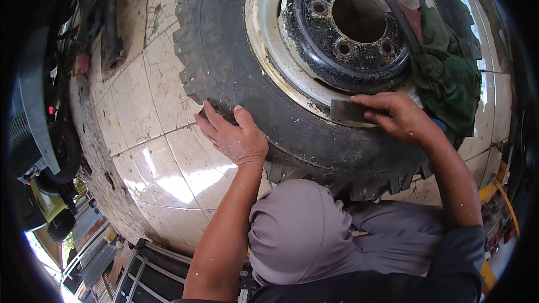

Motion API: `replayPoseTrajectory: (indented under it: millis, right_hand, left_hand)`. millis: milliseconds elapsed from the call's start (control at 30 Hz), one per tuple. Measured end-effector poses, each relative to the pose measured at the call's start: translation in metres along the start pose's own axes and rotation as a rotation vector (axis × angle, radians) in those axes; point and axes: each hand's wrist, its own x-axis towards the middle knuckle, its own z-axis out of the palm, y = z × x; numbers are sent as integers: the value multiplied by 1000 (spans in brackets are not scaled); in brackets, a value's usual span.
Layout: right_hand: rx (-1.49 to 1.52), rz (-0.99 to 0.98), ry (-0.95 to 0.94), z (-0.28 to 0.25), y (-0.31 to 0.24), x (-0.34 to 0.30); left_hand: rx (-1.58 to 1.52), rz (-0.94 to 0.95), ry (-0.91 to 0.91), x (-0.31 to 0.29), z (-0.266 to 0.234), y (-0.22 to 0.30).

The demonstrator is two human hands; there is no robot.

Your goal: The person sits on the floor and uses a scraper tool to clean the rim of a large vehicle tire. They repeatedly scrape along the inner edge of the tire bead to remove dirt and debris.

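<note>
A large black tyre with chunky tread lies flat in front of me, on a wheel with a cream-white rim and a black centre disc. In my right hand is a flat, dark scraper blade, pinched between thumb and fingers. Its flat end lies against the near part of the rim, where the tyre's sidewall meets it. My left hand rests on the tyre's near left tread edge, fingers spread and holding nothing. Pale flecks dot both arms and the rim.
A dark green cloth is bunched on the tyre's right side, beside a long dark bar that crosses the wheel. Cracked pale floor tiles surround the tyre. Dark metal parts and a small wheeled machine stand at left.
</note>
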Motion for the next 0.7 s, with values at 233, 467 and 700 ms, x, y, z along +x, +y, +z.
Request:
replayPoseTrajectory:
  millis: [233,467,700]
  right_hand:
    - [22,-26,103,6,4,-3]
    - [69,5,55,9,4,-4]
    - [55,-16,48,13,4,-5]
  left_hand:
    - [7,4,9,1,1,-1]
    - [34,31,32,-1,2,-1]
    - [48,30,28,0,2,-2]
